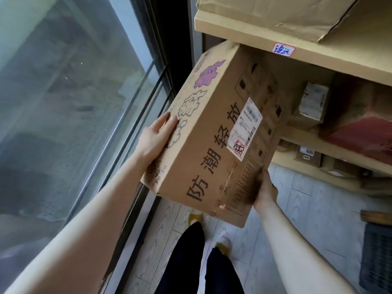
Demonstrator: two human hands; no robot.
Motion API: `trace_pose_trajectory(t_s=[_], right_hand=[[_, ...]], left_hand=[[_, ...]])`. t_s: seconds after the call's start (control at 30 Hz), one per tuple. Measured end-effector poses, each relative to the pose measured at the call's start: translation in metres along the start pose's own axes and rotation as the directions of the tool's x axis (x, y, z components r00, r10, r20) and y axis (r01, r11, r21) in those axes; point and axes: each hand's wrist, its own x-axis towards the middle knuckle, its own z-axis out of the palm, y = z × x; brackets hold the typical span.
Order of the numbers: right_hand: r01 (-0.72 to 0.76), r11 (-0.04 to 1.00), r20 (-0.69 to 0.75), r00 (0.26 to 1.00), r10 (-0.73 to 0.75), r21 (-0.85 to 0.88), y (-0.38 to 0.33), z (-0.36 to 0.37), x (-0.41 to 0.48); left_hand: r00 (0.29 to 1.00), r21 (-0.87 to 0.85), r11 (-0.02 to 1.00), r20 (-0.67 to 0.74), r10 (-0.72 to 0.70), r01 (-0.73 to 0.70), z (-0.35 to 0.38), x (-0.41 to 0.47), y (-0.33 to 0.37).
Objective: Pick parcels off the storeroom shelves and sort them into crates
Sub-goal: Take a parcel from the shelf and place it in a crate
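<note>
A large brown cardboard parcel (214,132) with black printed characters, a purple cartoon figure and a white shipping label is tilted in the air, its far end just under the upper shelf board (297,47). My left hand (156,137) presses flat against its left side. My right hand (265,192) grips its lower right corner from beneath. A dark plastic crate (376,257) stands on the floor at the right edge, only partly in view.
Wooden shelves at the right hold a big carton (275,13) on top, a small white-labelled parcel (314,100), a red box (360,134) and lower parcels (307,155). A glass window with a dark frame (131,128) fills the left. My legs stand on the grey plank floor (297,209).
</note>
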Motion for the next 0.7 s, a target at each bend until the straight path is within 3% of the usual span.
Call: trace_pose_trajectory(t_s=[0.1,0.3,0.37,0.53,0.7], right_hand=[[0.138,0.990,-0.127,0.983,-0.135,0.011,-0.002,-0.021,-0.017],[0.371,0.926,-0.258,0.890,-0.376,-0.070,-0.004,-0.061,-0.056],[0.381,0.921,-0.249,0.887,-0.389,-0.083,-0.008,-0.071,-0.065],[0.309,0.927,-0.265,0.895,-0.359,-0.212,-0.021,-0.112,-0.076],[0.234,0.950,-0.463,0.832,-0.305,-0.204,-0.010,-0.190,-0.082]], left_hand=[[0.999,-0.091,0.996,0.037,-0.016,0.020,-0.003,-0.012,-0.008],[0.961,-0.365,0.889,0.108,-0.255,0.277,0.007,-0.057,-0.014],[0.948,-0.395,0.864,0.193,-0.253,0.311,0.010,-0.071,-0.013],[0.882,-0.335,0.901,0.460,-0.099,0.276,0.030,-0.087,0.006],[0.818,-0.162,0.962,0.568,-0.091,0.219,0.093,-0.087,0.039]])
